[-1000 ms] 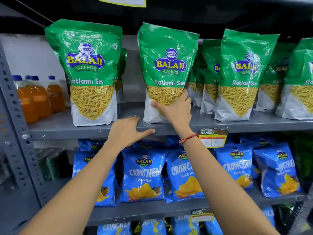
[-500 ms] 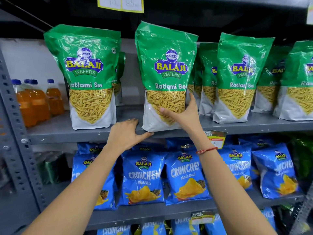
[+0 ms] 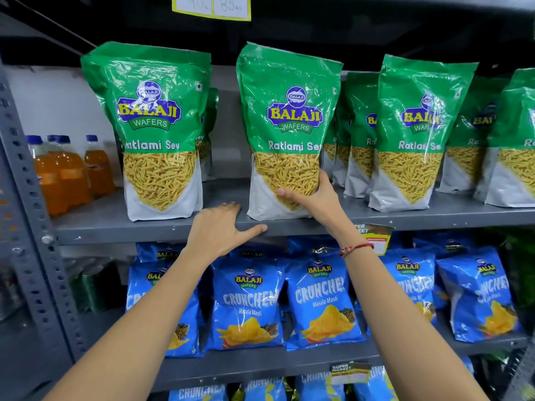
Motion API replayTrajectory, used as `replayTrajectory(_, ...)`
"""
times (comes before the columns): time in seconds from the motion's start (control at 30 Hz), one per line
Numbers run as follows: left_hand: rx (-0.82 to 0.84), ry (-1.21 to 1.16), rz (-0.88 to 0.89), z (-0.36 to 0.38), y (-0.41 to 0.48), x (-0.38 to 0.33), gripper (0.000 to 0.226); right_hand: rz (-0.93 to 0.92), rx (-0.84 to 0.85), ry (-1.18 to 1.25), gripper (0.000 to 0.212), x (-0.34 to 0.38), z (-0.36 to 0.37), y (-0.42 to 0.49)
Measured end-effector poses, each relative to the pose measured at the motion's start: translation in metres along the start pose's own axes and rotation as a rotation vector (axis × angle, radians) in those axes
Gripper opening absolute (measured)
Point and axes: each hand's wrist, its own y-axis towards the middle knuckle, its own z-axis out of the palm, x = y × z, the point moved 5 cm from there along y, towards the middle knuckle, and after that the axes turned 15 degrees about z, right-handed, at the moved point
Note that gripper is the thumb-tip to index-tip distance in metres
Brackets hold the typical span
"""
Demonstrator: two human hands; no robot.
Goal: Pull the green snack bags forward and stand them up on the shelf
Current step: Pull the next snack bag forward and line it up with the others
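Both hands reach up to a grey metal shelf [image 3: 434, 217]. Left hand [image 3: 220, 230] lies flat and open on the shelf's front edge, gripping nothing, thumb stretched right. Right hand [image 3: 314, 195] clasps the lower right corner of the middle green snack bag [image 3: 286, 125], which stands upright at the shelf's near edge. Another green bag [image 3: 153, 125] stands to its left, more green bags [image 3: 417, 131] to the right and farther back. Orange drink bottles [image 3: 66, 172] sit far left. Blue chip bags [image 3: 318, 299] fill the shelf below.

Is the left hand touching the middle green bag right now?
Apart. The head view shows grey shelf between the left hand and the middle green bag.
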Motion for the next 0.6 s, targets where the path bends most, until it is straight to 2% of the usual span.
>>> replayTrajectory(0.6,-0.009,-0.022,0.005,0.0009,-0.0012,0.0004,0.092,-0.034,-0.080,-0.029,0.106,0.0003,0.0003,0.0041)
